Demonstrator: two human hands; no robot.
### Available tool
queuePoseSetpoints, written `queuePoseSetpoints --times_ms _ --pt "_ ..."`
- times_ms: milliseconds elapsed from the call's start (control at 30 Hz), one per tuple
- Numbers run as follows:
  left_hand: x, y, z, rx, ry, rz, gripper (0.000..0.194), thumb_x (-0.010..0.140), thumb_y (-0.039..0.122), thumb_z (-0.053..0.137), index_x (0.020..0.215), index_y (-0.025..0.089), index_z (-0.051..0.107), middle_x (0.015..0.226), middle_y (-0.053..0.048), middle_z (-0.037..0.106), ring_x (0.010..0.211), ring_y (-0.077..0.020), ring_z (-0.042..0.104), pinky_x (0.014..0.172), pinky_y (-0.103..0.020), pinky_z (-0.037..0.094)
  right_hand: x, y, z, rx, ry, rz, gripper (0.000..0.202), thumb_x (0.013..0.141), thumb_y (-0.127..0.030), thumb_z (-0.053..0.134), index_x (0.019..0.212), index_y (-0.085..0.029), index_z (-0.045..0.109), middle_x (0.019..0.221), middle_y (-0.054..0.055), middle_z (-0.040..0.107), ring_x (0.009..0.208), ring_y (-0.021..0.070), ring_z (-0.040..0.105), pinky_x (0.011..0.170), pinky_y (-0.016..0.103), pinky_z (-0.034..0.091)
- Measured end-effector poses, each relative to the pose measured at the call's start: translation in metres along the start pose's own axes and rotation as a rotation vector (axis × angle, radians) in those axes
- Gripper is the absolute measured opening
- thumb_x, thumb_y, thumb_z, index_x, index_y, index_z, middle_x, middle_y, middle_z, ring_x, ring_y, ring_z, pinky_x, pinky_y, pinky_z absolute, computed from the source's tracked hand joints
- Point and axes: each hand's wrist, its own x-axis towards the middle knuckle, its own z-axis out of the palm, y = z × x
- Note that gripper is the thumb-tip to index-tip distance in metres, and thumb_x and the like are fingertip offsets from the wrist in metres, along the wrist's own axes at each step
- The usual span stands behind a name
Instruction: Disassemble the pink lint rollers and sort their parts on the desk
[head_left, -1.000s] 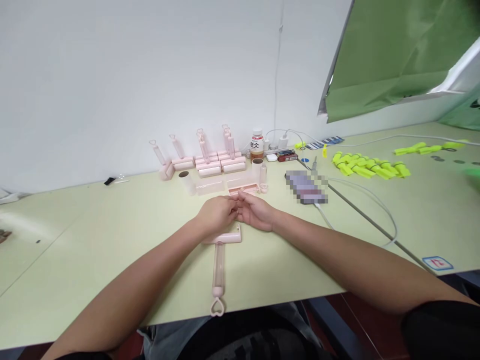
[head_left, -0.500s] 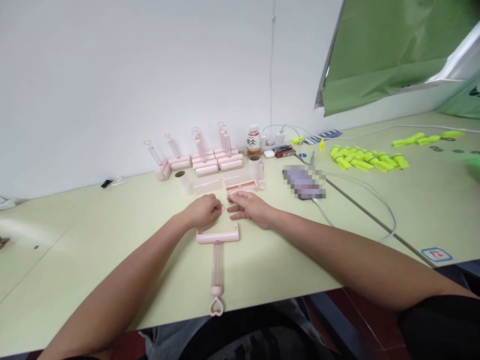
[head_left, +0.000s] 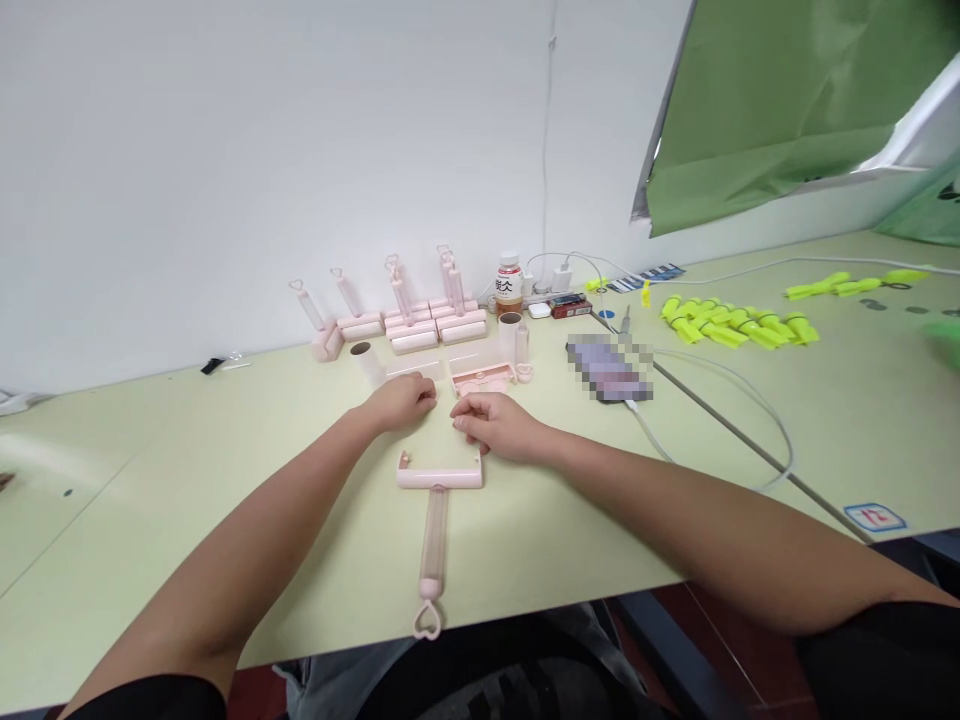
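Note:
My left hand (head_left: 407, 402) is closed, its fingers curled inward beside a clear plastic cover (head_left: 416, 369); anything inside it is hidden. Opposite it, my right hand (head_left: 499, 425) hovers with bent fingers drawn together, and I cannot make out what they hold, if anything. Nearest me lies a pink lint roller frame (head_left: 440, 479) with a see-through handle and a heart-shaped loop (head_left: 428, 620). Behind my right hand rests another pink frame (head_left: 484, 378) with pale round pieces in it. White paper rolls (head_left: 367, 364) stand at either side of the covers.
Several pink lint rollers (head_left: 412, 337) stand along the wall, beside a labelled bottle (head_left: 509, 285). To the right lie a phone (head_left: 607, 368) on a white cable (head_left: 776, 430), a screwdriver (head_left: 625, 320) and bright yellow pieces (head_left: 739, 320).
My left hand has drawn slightly left and up, away from my right hand. The right hand has moved down a little from the far frame, its fingers closer together.

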Motion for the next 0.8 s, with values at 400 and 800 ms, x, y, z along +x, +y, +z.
queuePoseSetpoints --times_ms 400,800 --pt "-0.082 0.063 -0.015 -0.236 -0.129 0.123 0.029 0.088 0.045 0.05 0.079 0.019 0.061 0.077 -0.003 0.063 0.067 -0.0168 0.054 0.059 -0.027 0.038 -0.023 -0.019 -0.001 -0.592 -0.288 -0.371 0.022 0.08 -0.033 0.067 0.095 -0.018 0.062 0.095 0.008 0.059 0.087 0.0223 0.053 0.074 0.033 0.041" --pt "-0.084 0.046 -0.004 -0.516 0.272 -0.173 0.032 0.085 0.043 0.056 0.066 0.018 0.054 0.061 0.002 0.05 0.055 -0.0103 0.041 0.05 -0.023 0.032 -0.024 -0.019 0.005 -0.161 -0.063 -0.08 0.031 0.08 -0.045 0.064 0.093 -0.021 0.05 0.081 -0.001 0.055 0.063 0.0128 0.051 0.055 0.026 0.04"
